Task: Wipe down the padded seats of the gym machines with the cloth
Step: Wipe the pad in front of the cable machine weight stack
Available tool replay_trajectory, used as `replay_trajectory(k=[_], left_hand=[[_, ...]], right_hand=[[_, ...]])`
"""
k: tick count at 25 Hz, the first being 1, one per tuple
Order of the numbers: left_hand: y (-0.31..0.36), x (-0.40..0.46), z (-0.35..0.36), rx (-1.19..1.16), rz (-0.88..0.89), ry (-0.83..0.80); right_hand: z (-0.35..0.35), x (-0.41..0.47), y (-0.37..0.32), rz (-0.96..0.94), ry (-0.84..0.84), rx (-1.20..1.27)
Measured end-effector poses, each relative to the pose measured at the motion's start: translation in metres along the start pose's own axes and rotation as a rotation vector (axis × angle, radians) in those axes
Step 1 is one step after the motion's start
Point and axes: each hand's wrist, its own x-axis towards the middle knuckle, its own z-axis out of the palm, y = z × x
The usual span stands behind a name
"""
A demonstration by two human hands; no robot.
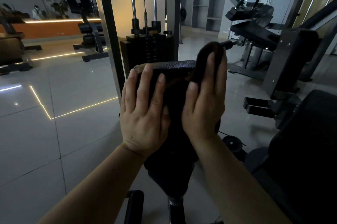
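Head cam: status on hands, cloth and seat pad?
Left hand flat on the seat pad, fingers straight. Right hand holds the dark cloth against the pad's right edge. Nothing blocking the pad.

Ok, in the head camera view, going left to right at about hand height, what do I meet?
Shiny tiled floor → left hand resting flat on the padded seat → right hand holding the dark cloth → black pad of the neighbouring machine.
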Motion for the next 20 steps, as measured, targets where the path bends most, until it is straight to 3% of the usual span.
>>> replay_trajectory(k=[2,6,8,10,12,15,17,20], left_hand=[[-0.001,0.0,0.0,-0.001,-0.01,0.001],[0.001,-0.002,-0.002,-0.013,-0.023,-0.009],[0.0,-0.001,-0.003,-0.014,-0.022,-0.027],[-0.001,0.0,-0.005,-0.023,-0.025,-0.05],[-0.001,-0.001,-0.006,-0.04,-0.024,-0.063],[-0.002,0.002,-0.01,-0.164,-0.036,-0.07],[-0.001,-0.001,-0.017,-0.277,-0.076,-0.046],[0.006,-0.021,-0.031,-0.309,-0.076,-0.022]], right_hand=[[0.006,-0.011,-0.004,-0.04,-0.008,-0.073],[-0.009,-0.145,0.019,-0.184,-0.322,-0.257],[-0.022,-0.164,0.033,-0.241,-0.429,-0.251],[-0.025,-0.141,0.036,-0.292,-0.431,-0.217],[-0.017,-0.086,0.02,-0.317,-0.303,-0.189],[0.001,-0.008,-0.015,-0.247,-0.224,-0.166],[0.002,-0.01,-0.016,-0.251,-0.243,-0.192],[-0.004,-0.08,0.002,-0.29,-0.334,-0.218]])
